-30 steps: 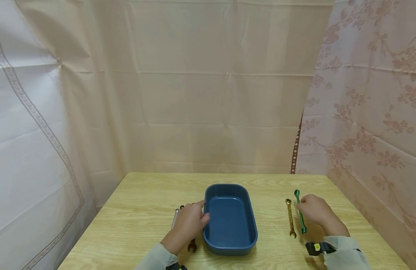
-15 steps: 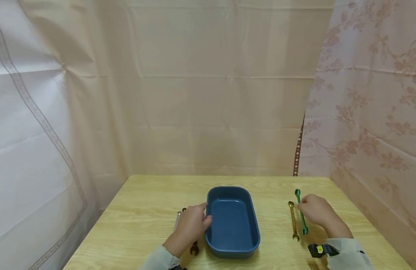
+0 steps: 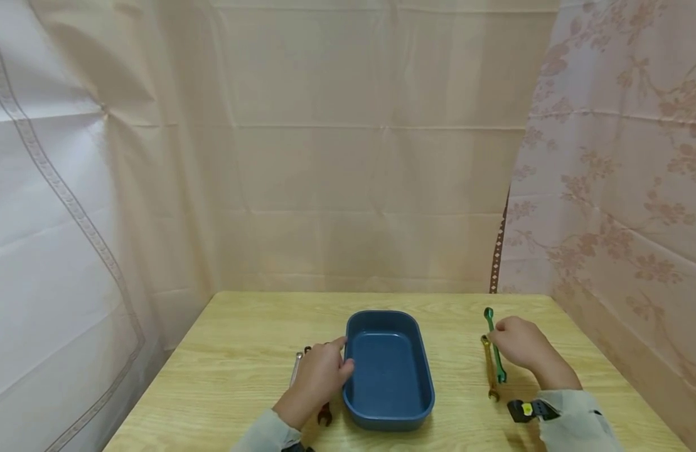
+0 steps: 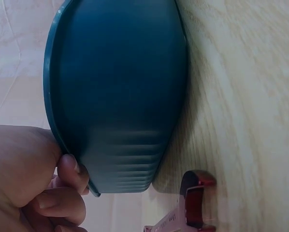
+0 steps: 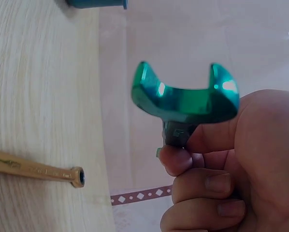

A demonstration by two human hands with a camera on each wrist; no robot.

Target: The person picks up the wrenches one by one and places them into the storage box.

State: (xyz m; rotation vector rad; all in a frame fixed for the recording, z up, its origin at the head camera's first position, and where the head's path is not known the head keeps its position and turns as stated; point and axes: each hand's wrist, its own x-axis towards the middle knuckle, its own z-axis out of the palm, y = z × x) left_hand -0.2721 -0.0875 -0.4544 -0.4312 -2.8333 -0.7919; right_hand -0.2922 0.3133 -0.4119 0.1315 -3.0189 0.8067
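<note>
My right hand point(image 3: 523, 344) pinches a green combination wrench point(image 5: 188, 104) near its middle, its open end toward the wrist camera. In the right wrist view the wrench is raised above the tabletop. A gold wrench point(image 3: 489, 370) lies on the table just left of it. At the left long side of a deep blue rectangular container point(image 3: 388, 424), my left hand point(image 3: 321, 373) grips the rim between thumb and fingers. Beneath that hand lie a silver wrench point(image 3: 296, 367) and a reddish-brown wrench point(image 4: 195, 203), both partly hidden by the hand.
The light wooden table point(image 3: 240, 333) carries everything. Near the left hand, the end of a dark wrench point(image 3: 307, 349) peeks out. Beige cloth point(image 3: 353, 157) hangs behind the table, with a floral pink curtain point(image 3: 619, 188) on the right and white cloth point(image 3: 48, 220) on the left.
My right hand has lifted the green wrench and shifted slightly left and away from me, over beside the gold wrench. The left hand stays on the container rim.
</note>
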